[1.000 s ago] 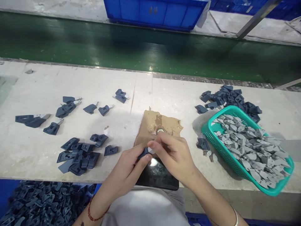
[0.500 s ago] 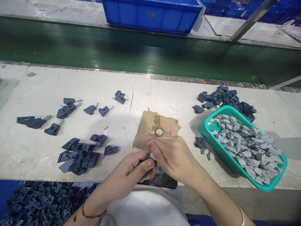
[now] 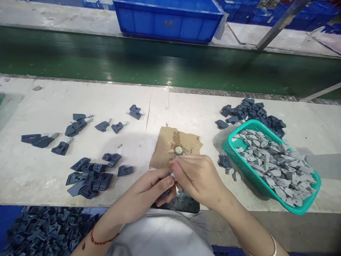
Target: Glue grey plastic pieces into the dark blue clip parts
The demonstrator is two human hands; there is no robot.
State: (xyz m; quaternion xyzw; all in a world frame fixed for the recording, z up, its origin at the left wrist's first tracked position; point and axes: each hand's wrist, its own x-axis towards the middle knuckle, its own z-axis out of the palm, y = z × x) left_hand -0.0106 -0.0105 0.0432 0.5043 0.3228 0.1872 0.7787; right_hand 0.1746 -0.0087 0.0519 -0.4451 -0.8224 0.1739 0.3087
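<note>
My left hand (image 3: 153, 188) is closed around a dark blue-grey plastic part (image 3: 165, 193), which shows only in part between the fingers. My right hand (image 3: 199, 177) meets it from the right, thumb and forefinger pinched on a small light grey piece (image 3: 172, 175) at the part's upper end. The fingers hide most of this piece. Just beyond the hands lies a torn sheet of brown cardboard (image 3: 162, 145), with a small round metal cap (image 3: 178, 150) of shiny stuff on it. Under the hands is a dark, flat, glossy slab (image 3: 183, 202) at the table edge.
A green basket (image 3: 301, 209) of light grey pieces stands at right, beside a heap of dark parts (image 3: 253, 112). More dark parts (image 3: 93, 177) lie at left, some with grey pieces attached. A bin of dark parts (image 3: 45, 227) sits below. Beyond runs a green belt (image 3: 106, 57) and blue crate (image 3: 170, 21).
The view has shifted slightly. Both hands stay together on the dark part, with only small finger movements; the loose parts and basket have not visibly moved on the table.
</note>
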